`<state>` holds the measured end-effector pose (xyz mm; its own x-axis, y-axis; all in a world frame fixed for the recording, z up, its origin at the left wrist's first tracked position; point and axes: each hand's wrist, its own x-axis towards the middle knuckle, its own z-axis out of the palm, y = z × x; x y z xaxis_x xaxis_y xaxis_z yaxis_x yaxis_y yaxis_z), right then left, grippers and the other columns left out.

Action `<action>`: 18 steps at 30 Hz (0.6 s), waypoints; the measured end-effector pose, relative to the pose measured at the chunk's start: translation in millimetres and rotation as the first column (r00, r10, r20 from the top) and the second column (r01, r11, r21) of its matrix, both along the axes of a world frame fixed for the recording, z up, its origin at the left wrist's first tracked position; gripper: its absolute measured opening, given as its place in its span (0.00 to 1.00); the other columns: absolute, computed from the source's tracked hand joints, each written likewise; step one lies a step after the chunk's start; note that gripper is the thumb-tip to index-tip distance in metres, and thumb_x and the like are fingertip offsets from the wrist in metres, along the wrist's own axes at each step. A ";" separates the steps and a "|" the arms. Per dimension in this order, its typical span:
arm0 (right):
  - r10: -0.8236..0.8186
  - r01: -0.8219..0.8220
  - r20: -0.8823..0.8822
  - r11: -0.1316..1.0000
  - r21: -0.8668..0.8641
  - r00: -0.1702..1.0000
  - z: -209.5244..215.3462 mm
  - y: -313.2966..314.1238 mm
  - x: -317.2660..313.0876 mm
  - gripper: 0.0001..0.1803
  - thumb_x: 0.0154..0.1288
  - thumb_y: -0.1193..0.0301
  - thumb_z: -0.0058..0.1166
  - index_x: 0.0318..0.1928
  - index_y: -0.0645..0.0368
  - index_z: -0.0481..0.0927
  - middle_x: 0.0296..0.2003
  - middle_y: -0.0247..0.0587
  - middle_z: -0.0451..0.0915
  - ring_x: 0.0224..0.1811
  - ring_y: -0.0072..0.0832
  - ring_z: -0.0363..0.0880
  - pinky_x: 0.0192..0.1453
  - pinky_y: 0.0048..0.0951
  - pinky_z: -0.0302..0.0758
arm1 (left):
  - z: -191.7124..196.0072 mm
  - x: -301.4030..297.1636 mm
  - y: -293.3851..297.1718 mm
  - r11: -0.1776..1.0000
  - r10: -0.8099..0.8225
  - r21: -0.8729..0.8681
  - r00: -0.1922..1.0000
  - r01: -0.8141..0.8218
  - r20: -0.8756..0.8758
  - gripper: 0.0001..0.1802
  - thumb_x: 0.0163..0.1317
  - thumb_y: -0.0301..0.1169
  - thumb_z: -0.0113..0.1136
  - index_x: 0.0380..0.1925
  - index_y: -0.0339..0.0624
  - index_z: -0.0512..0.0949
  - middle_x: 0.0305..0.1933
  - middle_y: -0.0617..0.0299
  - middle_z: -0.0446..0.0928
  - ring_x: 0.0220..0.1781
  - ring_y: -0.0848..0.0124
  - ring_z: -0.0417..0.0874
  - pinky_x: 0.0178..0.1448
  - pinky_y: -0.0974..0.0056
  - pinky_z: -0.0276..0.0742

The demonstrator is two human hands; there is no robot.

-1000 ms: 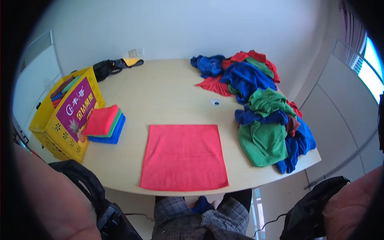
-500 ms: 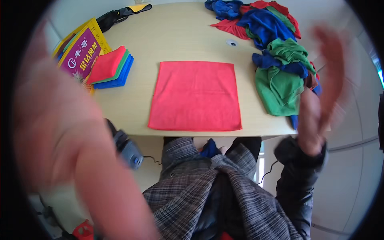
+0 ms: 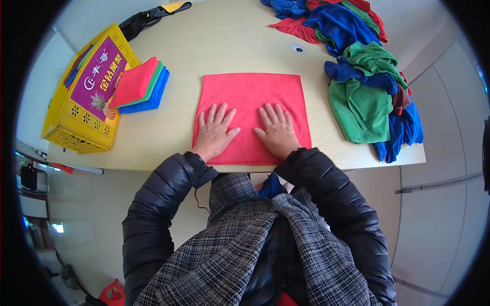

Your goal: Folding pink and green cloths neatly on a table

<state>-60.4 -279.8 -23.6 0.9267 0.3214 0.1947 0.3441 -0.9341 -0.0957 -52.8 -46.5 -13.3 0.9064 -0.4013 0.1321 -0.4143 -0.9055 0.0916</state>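
Note:
A red cloth (image 3: pixel 250 92) lies spread flat, roughly square, at the near edge of the table. My left hand (image 3: pixel 214 132) rests palm down on its left half with the fingers spread. On the right half, my right hand (image 3: pixel 277 130) also lies flat, fingers apart and pointing away from me. Neither hand grips anything. To the left sits a stack of folded cloths (image 3: pixel 138 84), red on top, then green and blue. At the right, a loose heap of crumpled green, blue, red and brown cloths (image 3: pixel 360 109) reaches the table's near corner.
A yellow plastic crate (image 3: pixel 84 125) with a purple printed panel stands at the table's left edge, some cloths inside. More crumpled cloths (image 3: pixel 339 30) lie at the far right. A small round white disc (image 3: pixel 297 48) and a black strap-like item (image 3: pixel 148 20) are on the table (image 3: pixel 229 41).
Both hands, raised and blurred at the sides half a second ago, have come down onto the red cloth. The crate is now in full view.

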 end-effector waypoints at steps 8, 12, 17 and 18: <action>-0.120 0.120 -0.001 0.992 0.032 0.993 4.3 -69.8 1.8 0.40 0.77 0.46 0.43 0.77 0.59 0.58 0.78 0.49 0.57 0.81 0.52 0.49 0.81 0.57 0.49 | 3.3 -17.8 56.4 0.981 0.193 -0.011 0.979 -0.194 -0.067 0.39 0.75 0.56 0.46 0.78 0.47 0.57 0.83 0.48 0.49 0.84 0.50 0.47 0.82 0.36 0.41; -0.262 0.225 -0.213 0.957 -0.183 0.941 31.6 -67.2 12.6 0.41 0.77 0.45 0.42 0.78 0.59 0.57 0.78 0.49 0.57 0.82 0.52 0.49 0.80 0.57 0.51 | 27.0 -2.6 45.7 0.986 0.161 -0.040 0.985 -0.163 -0.057 0.39 0.75 0.56 0.45 0.77 0.46 0.58 0.83 0.48 0.50 0.84 0.50 0.48 0.83 0.37 0.41; -0.057 0.058 -0.111 0.998 0.011 0.992 21.9 14.1 44.3 0.40 0.76 0.43 0.41 0.78 0.56 0.58 0.78 0.48 0.57 0.81 0.51 0.49 0.81 0.56 0.51 | 18.6 50.4 -5.0 0.993 -0.101 -0.059 0.995 0.099 -0.026 0.38 0.75 0.55 0.45 0.77 0.46 0.58 0.83 0.49 0.51 0.85 0.53 0.48 0.83 0.39 0.40; -0.024 0.025 -0.076 1.000 0.011 0.997 13.2 17.3 47.0 0.40 0.76 0.43 0.41 0.78 0.55 0.58 0.78 0.48 0.57 0.81 0.50 0.50 0.81 0.56 0.51 | 16.1 57.0 -8.9 0.992 -0.110 -0.060 0.994 0.109 -0.015 0.38 0.75 0.55 0.45 0.77 0.46 0.58 0.83 0.49 0.51 0.85 0.53 0.48 0.83 0.39 0.40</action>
<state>-13.5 -262.6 -10.5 0.9467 0.2961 0.1268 0.3120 -0.9409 -0.1319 4.2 -55.4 2.8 0.8598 -0.4903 0.1427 -0.5085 -0.8476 0.1517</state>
